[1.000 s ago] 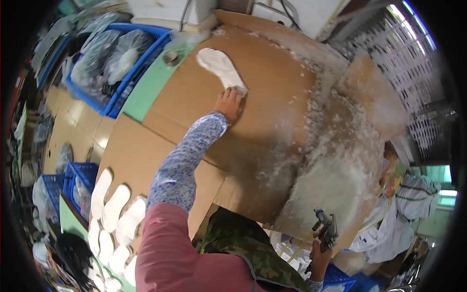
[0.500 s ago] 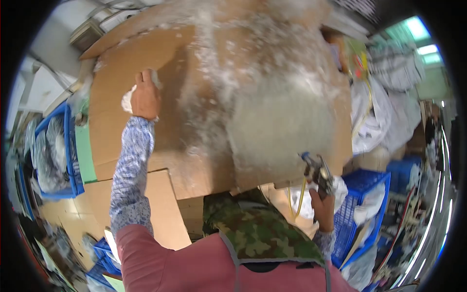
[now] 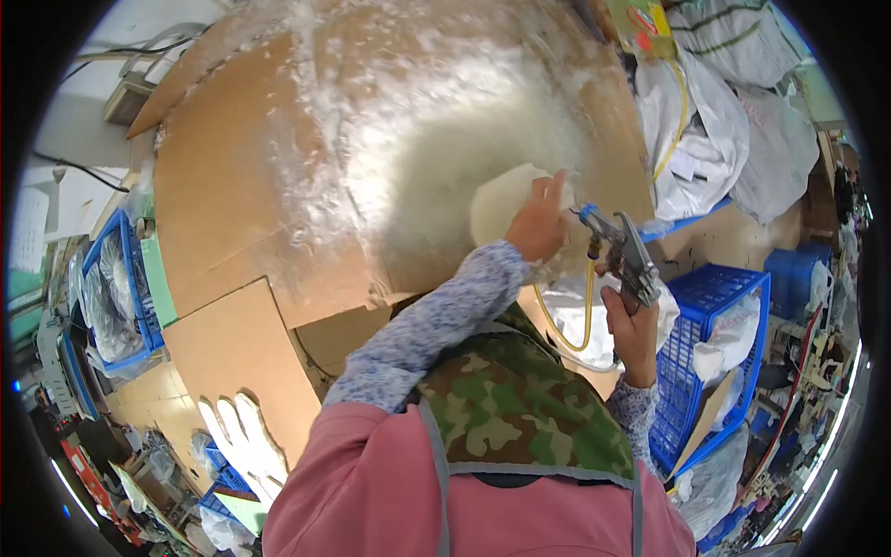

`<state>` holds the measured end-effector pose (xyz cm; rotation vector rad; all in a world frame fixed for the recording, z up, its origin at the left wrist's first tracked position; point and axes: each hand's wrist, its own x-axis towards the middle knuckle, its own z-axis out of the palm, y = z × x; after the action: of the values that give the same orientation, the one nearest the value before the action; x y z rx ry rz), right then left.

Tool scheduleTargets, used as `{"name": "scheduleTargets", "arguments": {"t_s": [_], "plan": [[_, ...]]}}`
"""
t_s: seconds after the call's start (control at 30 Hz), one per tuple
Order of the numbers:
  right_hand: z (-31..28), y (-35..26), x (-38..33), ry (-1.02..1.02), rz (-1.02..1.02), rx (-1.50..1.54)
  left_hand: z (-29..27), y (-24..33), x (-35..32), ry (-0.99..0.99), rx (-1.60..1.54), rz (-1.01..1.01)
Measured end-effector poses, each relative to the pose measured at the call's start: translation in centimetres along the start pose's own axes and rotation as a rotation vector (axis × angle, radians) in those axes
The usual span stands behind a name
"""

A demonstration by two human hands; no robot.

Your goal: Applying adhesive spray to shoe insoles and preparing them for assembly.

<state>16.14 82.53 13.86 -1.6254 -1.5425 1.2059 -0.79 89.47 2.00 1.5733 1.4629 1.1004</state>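
My left hand reaches across to the right over the cardboard and grips a rounded, off-white pad. Its fingers partly cover the pad, and one fingertip points up. In my right hand is a metal spray gun with a blue nozzle end, which faces left toward the pad from a short distance. From the gun a yellow hose loops down. Beneath the pad lies a cardboard sheet, coated with whitish fluff and a greyish patch.
Blue plastic crates stand at the right and left. White sacks fill the far right. Several white finger-shaped pieces rest by a lower cardboard panel. A camouflage apron covers my front.
My left hand has swung from the far left to the right, bringing the white pad near the spray gun. The gun has risen slightly, and the view has shifted.
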Motion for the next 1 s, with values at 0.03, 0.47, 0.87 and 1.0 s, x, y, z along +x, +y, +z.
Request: {"name": "scheduleTargets", "arguments": {"t_s": [0.03, 0.47, 0.87, 1.0], "plan": [[-0.4, 0.4, -0.1, -0.009, 0.003, -0.027, 0.2, -0.3, -1.0, -0.031, -0.069, 0.020], [-1.5, 2.2, -0.6, -0.055, 0.057, -0.088, -2.3, -1.2, -8.0, -0.273, 0.590, 0.452], [-0.9, 2.5, -2.9, 0.194, 0.091, -0.015, -5.8, -5.4, -7.3, -0.446, 0.543, 0.518], [-1.1, 3.8, -2.8, 0.143, 0.039, 0.044, -5.0, -3.9, -7.8, -0.402, 0.755, 0.641]]}}
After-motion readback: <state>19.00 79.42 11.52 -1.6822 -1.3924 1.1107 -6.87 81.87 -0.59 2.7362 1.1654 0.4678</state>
